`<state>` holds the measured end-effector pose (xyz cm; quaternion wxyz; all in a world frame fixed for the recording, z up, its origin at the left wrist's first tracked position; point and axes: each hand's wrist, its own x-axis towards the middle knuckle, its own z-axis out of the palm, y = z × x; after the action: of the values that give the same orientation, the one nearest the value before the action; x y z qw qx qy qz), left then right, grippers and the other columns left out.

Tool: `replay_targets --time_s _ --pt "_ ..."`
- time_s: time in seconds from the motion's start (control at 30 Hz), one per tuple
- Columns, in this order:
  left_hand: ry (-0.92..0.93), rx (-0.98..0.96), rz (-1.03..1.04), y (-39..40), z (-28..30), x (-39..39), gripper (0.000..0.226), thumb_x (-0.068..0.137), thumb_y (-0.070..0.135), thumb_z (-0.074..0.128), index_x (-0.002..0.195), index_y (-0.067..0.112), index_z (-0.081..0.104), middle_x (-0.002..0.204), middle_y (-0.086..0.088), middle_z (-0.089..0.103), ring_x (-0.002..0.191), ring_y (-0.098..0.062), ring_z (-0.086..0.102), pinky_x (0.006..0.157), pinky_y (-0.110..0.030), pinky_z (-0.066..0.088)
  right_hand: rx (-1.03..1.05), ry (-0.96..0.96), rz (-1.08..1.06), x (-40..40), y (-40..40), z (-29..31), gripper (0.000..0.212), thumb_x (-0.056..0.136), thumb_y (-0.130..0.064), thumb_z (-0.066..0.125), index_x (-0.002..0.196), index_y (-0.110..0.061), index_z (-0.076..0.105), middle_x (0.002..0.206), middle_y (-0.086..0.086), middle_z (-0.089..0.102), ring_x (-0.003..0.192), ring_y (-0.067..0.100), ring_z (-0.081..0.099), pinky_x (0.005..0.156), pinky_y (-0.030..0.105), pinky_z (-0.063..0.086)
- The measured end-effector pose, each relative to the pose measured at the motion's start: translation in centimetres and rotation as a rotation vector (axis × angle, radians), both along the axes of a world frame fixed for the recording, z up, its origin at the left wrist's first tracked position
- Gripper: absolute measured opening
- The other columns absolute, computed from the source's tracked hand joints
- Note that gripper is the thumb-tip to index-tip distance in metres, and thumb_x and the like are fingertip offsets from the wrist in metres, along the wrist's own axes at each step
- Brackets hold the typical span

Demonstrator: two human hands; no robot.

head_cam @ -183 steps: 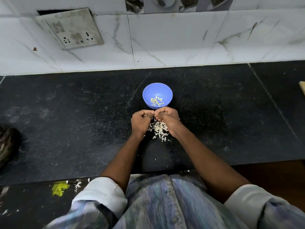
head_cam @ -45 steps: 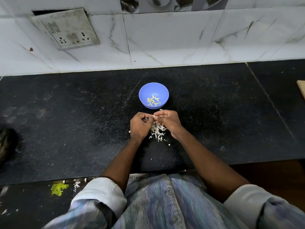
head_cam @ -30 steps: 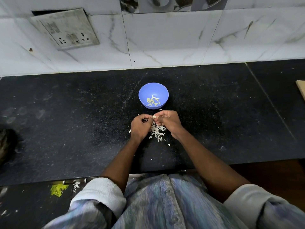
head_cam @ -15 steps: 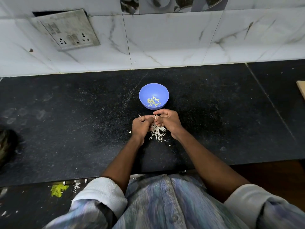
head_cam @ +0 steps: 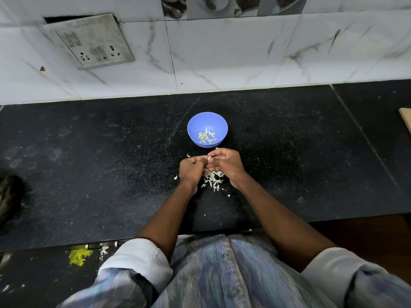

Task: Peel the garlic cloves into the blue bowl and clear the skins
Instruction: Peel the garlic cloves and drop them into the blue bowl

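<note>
Black desk (head_cam: 111, 174): a garlic clove (head_cam: 209, 158) is pinched by left hand (head_cam: 190, 170) and right hand (head_cam: 226, 164), mid-peel; next, dropping into the blue bowl (head_cam: 219, 127).

A round blue bowl (head_cam: 207, 129) sits upright on the black bench (head_cam: 111, 163) with pale peeled garlic cloves (head_cam: 206, 137) in its bottom, one small clove (head_cam: 209, 158) pinched just in front, white skins (head_cam: 213, 179) scattered nearer the bench's front edge.
</note>
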<state>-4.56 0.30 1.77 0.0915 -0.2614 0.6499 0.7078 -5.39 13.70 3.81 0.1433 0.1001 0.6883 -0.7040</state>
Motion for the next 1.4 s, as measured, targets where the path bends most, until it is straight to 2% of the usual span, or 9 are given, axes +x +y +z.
replay_targets --time_s 0.1,0.17,0.27,0.43,0.53,0.73,0.97,1.2,1.4 --pt "-0.027 0.077 0.044 0.1 0.5 0.0 0.014 0.1 0.008 0.067 0.097 0.001 0.078 0.075 -0.01 0.075 0.06 -0.017 0.063 0.054 -0.023 0.053 -0.047 -0.017 -0.019 0.0 0.0 0.2 0.019 0.092 0.008 0.067 0.111 0.009 0.066 0.099 0.031 0.073 0.081 0.031 0.075 0.073 0.032 0.064" --pt "-0.008 0.051 0.007 -0.1 0.6 0.0 0.016 0.1 0.008 0.065 0.101 -0.001 0.077 0.082 -0.015 0.077 0.064 -0.02 0.065 0.053 -0.024 0.054 -0.061 -0.028 -0.024 0.0 0.1 0.3 0.019 0.092 0.008 0.066 0.111 0.008 0.065 0.099 0.03 0.074 0.084 0.033 0.075 0.074 0.033 0.064" --pt "0.081 -0.097 -0.079 -0.6 0.5 -0.1 0.018 0.098 0.006 0.061 0.099 0.006 0.079 0.089 -0.012 0.08 0.07 -0.023 0.072 0.057 -0.03 0.059 -0.052 -0.025 -0.024 -0.1 0.4 0.3 0.019 0.093 0.006 0.066 0.112 0.007 0.065 0.096 0.026 0.076 0.08 0.031 0.076 0.068 0.031 0.063" --pt "0.224 -0.48 -0.188 -0.9 0.4 -0.3 0.008 0.088 0.024 0.077 0.084 0.03 0.081 0.075 0.013 0.077 0.063 -0.006 0.07 0.064 -0.029 0.06 0.021 0.003 -0.015 -0.2 0.5 0.0 0.015 0.095 0.004 0.066 0.11 0.006 0.067 0.091 0.022 0.076 0.068 0.021 0.073 0.063 0.026 0.06" --pt "0.242 -0.525 -0.218 -1.3 0.1 -0.5 0.005 0.085 0.032 0.086 0.082 0.03 0.082 0.076 0.016 0.077 0.062 -0.005 0.069 0.067 -0.03 0.061 0.028 0.019 0.005 -0.2 0.7 -0.4 0.011 0.096 0.003 0.065 0.107 0.005 0.068 0.087 0.019 0.077 0.069 0.022 0.074 0.064 0.027 0.06" --pt "0.275 -0.613 -0.27 -1.3 0.1 -0.3 0.005 0.089 0.033 0.084 0.085 0.03 0.083 0.08 0.016 0.077 0.07 0.002 0.07 0.07 -0.027 0.06 0.006 0.049 0.013 0.0 1.2 -0.5 0.011 0.093 -0.001 0.071 0.104 0.002 0.072 0.086 0.019 0.077 0.071 0.025 0.073 0.065 0.028 0.061" --pt "0.312 -0.797 -0.331 -1.0 1.0 0.2 0.02 0.086 0.044 0.068 0.086 0.028 0.081 0.079 0.013 0.077 0.067 -0.01 0.07 0.07 -0.034 0.06 0.04 0.043 -0.002 -0.2 1.0 -0.8 0.007 0.092 -0.002 0.073 0.099 0.0 0.074 0.086 0.023 0.076 0.068 0.025 0.07 0.064 0.031 0.061" --pt "0.306 -0.756 -0.29 -1.1 1.2 0.3 0.012 0.085 0.035 0.078 0.082 0.024 0.081 0.074 0.012 0.075 0.068 -0.006 0.07 0.066 -0.032 0.059 0.09 0.023 0.001 -0.1 0.6 -0.6 0.005 0.094 0.0 0.068 0.097 -0.001 0.073 0.081 0.013 0.077 0.065 0.019 0.07 0.062 0.029 0.06" --pt "0.25 -0.555 -0.235 -1.2 1.1 0.1 0.009 0.09 0.029 0.077 0.086 0.022 0.081 0.073 0.009 0.076 0.062 -0.005 0.07 0.068 -0.035 0.063 0.017 -0.016 -0.022 -0.2 0.4 0.0 0.008 0.096 -0.002 0.068 0.103 0.0 0.072 0.081 0.011 0.076 0.066 0.017 0.071 0.063 0.027 0.059"
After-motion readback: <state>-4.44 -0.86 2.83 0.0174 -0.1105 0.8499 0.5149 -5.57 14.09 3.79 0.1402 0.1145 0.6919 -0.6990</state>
